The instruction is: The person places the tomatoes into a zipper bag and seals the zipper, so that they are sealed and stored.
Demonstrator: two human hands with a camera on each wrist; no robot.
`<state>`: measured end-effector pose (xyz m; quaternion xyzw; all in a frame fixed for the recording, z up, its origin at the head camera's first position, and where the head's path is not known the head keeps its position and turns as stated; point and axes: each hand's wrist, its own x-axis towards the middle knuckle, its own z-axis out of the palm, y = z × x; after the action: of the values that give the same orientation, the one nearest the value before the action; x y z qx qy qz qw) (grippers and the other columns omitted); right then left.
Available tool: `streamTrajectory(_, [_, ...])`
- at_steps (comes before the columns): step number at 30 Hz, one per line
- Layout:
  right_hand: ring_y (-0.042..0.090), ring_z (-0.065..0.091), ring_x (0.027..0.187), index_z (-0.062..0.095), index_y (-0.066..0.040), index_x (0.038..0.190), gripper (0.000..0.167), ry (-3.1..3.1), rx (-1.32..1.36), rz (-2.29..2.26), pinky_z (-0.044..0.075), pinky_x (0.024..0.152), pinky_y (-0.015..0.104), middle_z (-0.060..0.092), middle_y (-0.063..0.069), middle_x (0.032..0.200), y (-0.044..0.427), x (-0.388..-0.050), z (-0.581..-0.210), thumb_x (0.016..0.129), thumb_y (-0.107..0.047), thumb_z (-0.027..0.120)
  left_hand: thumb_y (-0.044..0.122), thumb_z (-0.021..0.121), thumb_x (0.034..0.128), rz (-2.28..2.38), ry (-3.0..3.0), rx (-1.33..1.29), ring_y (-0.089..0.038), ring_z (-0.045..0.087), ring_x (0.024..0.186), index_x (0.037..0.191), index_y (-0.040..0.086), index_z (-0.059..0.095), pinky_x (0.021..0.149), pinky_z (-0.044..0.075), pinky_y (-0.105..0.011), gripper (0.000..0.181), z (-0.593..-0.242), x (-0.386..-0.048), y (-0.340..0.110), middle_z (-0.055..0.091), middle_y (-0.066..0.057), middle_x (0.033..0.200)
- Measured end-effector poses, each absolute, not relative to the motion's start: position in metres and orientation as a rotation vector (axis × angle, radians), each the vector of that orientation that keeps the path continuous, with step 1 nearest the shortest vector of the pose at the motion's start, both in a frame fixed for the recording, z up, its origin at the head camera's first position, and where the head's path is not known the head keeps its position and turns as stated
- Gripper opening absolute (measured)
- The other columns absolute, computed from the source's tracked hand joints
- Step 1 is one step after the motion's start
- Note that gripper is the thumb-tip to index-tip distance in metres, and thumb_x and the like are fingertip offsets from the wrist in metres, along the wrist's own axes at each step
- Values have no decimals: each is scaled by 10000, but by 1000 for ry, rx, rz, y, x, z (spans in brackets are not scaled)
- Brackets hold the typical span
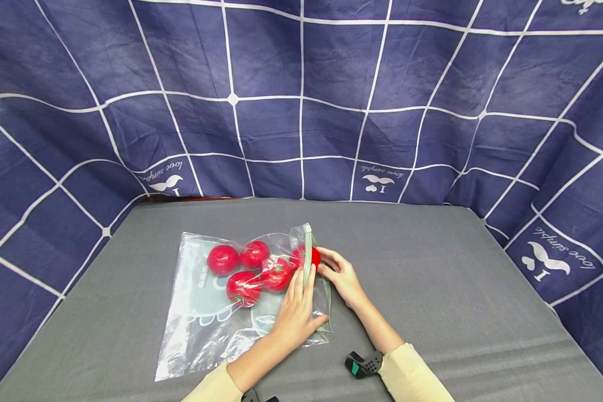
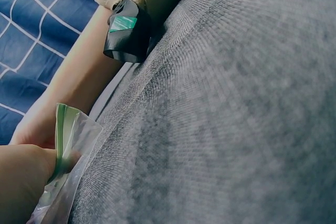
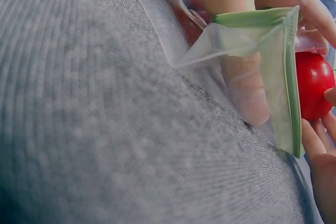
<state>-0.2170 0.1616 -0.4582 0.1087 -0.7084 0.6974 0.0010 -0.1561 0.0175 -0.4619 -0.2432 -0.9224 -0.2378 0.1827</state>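
A clear zip bag [image 1: 173, 346] with a pale green print lies flat, its green-edged mouth [image 3: 292, 93] towards the right. Inside sit several red tomatoes [image 1: 243, 288]. My left hand [image 1: 293, 315] holds the bag at its mouth, fingers stretched over the upper film; in the right wrist view the thumb [image 3: 244, 87] shows through the plastic. My right hand [image 1: 345, 282] grips another red tomato [image 3: 314, 85] at the opening, fingers and thumb around it. In the head view that tomato is partly behind the green strip and the left fingers.
A grey cloth [image 1: 457, 290] covers the table. Behind and at the sides hangs a blue curtain [image 1: 331, 134] with white lines. Each wrist wears a black camera band, the right one [image 1: 363, 364] showing a green patch.
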Motion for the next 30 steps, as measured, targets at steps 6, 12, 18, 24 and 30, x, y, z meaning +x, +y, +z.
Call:
streamTrajectory(6, [30,481,1098,453,25,1286,448,-2259,404,2180,464,863,152,412,161,1284,161,-217,-460,873,-107,569,312,813,602,-671,-2592,-694,-304,275,1324,1419,17,204,1063,316,-394,1061,-462,-156,17,276,-202,1420])
streamTrajectory(12, [38,535,1083,415,69,1287,400,-2159,421,2319,473,900,239,407,253,1320,162,-216,-459,934,-113,462,321,810,601,-663,-2583,-702,-303,265,1330,1412,12,220,1067,309,-394,1050,-462,-156,16,265,-200,1428])
streamTrajectory(18, [95,590,1041,420,56,1278,367,-2101,354,2348,485,891,289,474,321,1255,164,-215,-454,962,-126,374,344,798,617,-656,-2610,-710,-304,268,1332,1421,22,204,1066,314,-398,1050,-460,-156,17,268,-192,1434])
streamTrajectory(24, [140,599,1035,433,30,1280,392,-2098,339,2263,502,868,302,506,308,1226,166,-215,-452,962,-200,411,352,802,606,-657,-2593,-703,-311,278,1327,1419,17,211,1061,322,-396,1060,-460,-156,18,276,-197,1428])
streamTrajectory(30, [212,570,1082,464,33,1252,362,-2145,281,2217,501,880,338,511,275,1241,165,-210,-446,959,-174,416,342,815,592,-671,-2596,-691,-311,285,1322,1429,37,179,1055,332,-400,1094,-461,-156,18,272,-190,1425])
